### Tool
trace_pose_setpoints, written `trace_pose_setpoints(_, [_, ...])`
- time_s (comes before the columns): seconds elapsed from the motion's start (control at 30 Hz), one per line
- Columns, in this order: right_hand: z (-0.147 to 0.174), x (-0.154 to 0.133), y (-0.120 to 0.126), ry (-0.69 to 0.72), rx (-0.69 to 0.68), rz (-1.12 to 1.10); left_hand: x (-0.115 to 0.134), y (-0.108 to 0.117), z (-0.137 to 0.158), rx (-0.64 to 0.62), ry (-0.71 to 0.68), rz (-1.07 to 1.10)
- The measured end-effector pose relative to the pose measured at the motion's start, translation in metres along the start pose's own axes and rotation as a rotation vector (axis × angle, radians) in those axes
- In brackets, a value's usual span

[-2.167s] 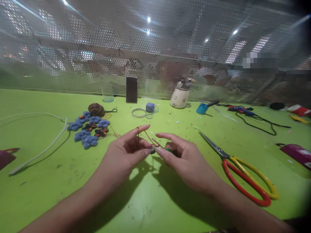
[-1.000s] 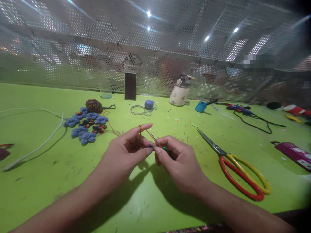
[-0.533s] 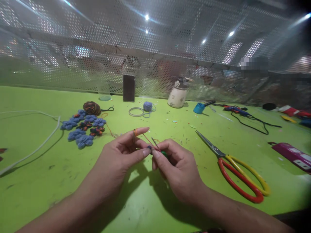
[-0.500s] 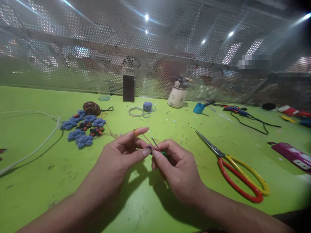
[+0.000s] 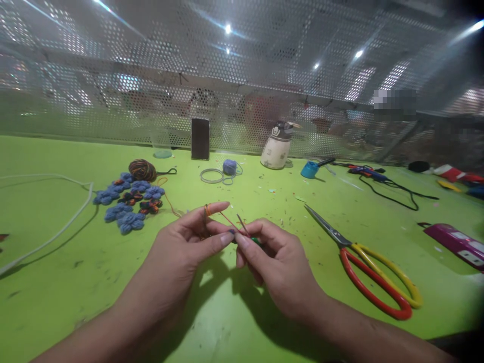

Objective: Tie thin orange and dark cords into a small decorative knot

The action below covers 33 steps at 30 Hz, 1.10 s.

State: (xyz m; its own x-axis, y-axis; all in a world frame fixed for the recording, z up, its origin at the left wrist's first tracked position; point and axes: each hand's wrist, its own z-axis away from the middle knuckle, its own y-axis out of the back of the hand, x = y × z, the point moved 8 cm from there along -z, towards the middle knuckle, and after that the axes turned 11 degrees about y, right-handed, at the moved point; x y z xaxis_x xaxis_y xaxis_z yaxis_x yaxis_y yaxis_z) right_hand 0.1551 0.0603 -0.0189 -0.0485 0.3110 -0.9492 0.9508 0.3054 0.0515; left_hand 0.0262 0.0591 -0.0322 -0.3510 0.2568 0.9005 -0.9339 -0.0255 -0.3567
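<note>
My left hand (image 5: pixel 189 242) pinches a small dark piece of crochet (image 5: pixel 232 233) between thumb and finger. Orange and dark yarn (image 5: pixel 207 210) is wound round its raised index finger, and a strand (image 5: pixel 227 218) runs from there to the work. Closed in a pinch too, my right hand (image 5: pixel 270 252) grips a crochet hook (image 5: pixel 254 240) with a green handle; its thin metal shaft (image 5: pixel 242 223) points up and left. Crocheted flowers (image 5: pixel 130 218), blue and multicoloured, lie together at the left beside a dark multicoloured yarn ball (image 5: pixel 142 170). Part of the work is hidden by my fingertips.
Large scissors (image 5: pixel 342 241) with red and yellow handles lie at the right, near a purple power strip (image 5: pixel 454 242). Farther back stand a phone (image 5: pixel 200 139), a small blue yarn ball (image 5: pixel 229 167), a bottle (image 5: pixel 276 148) and a blue container (image 5: pixel 309 170). A white cable (image 5: pixel 77 224) curves at the left.
Both hands keep their grips, with barely any movement. My left index finger has dipped slightly, with the yarn still round it. The objects on the table lie as before.
</note>
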Motion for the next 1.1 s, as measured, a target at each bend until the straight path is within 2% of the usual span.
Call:
trace_pose_setpoints(0.2, [-0.005, -0.003, 0.003, -0.061, -0.044, -0.043, 0.003, 0.002, 0.002, -0.008, -0.030, -0.062])
trace_pose_setpoints(0.3, [-0.005, -0.009, 0.004, 0.004, -0.079, -0.013, 0.008, 0.003, 0.004, 0.010, -0.053, -0.091])
trace_pose_setpoints(0.37, [-0.005, -0.017, 0.006, 0.130, -0.102, 0.101, 0.012, 0.002, 0.006, 0.026, -0.080, -0.105])
trace_pose_setpoints(0.53, [0.001, -0.047, 0.006, 0.584, -0.161, 0.517, 0.023, 0.000, 0.010, 0.064, -0.174, -0.121])
trace_pose_setpoints(0.6, [0.003, -0.052, 0.006, 0.666, -0.188, 0.630, 0.027, -0.001, 0.011, 0.064, -0.197, -0.130])
trace_pose_setpoints(0.77, [0.003, -0.054, 0.004, 0.678, -0.237, 0.803, 0.031, -0.001, 0.014, 0.081, -0.218, -0.136])
trace_pose_setpoints(1.1, [0.007, -0.056, 0.001, 0.692, -0.246, 0.889, 0.030, -0.001, 0.012, 0.093, -0.224, -0.162])
